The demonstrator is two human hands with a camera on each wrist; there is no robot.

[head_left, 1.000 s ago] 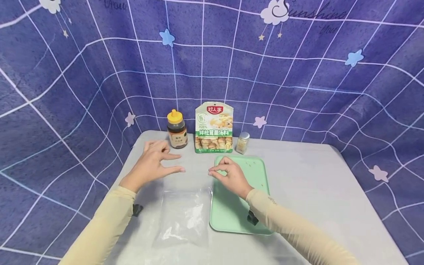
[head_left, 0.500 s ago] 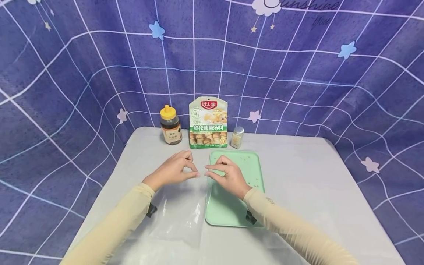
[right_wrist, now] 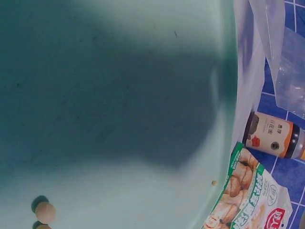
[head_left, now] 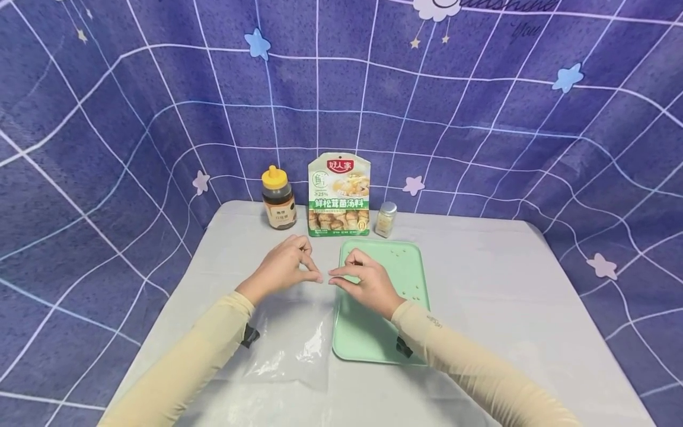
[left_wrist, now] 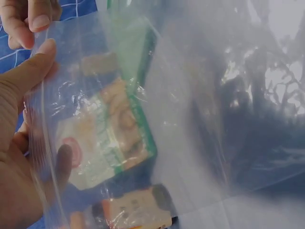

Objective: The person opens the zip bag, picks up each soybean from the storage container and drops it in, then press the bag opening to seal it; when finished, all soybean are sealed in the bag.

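A clear zip-lock bag (head_left: 296, 341) hangs below both hands, its zip strip running along the top edge in the left wrist view. My left hand (head_left: 285, 267) pinches that edge between thumb and fingers. Close beside it, the right hand (head_left: 370, 284) pinches the bag's upper corner, its fingertips almost meeting the left ones. Through the film (left_wrist: 190, 105) in the left wrist view, the soup pouch and bottle show behind. Only part of the bag (right_wrist: 290, 71) appears in the right wrist view, where the right hand itself is out of sight.
A green tray (head_left: 365, 341) with several small beige round bits lies under the right hand. Along the back stand a yellow-capped bottle (head_left: 281, 207), a mushroom soup pouch (head_left: 338, 204) and a small silver-lidded jar (head_left: 386, 219). A patterned blue curtain (head_left: 453, 148) encloses the table.
My left hand has come right from beside the bottle, its spread thumb and fingers closing on the bag's edge next to the right hand. The right hand has barely moved.
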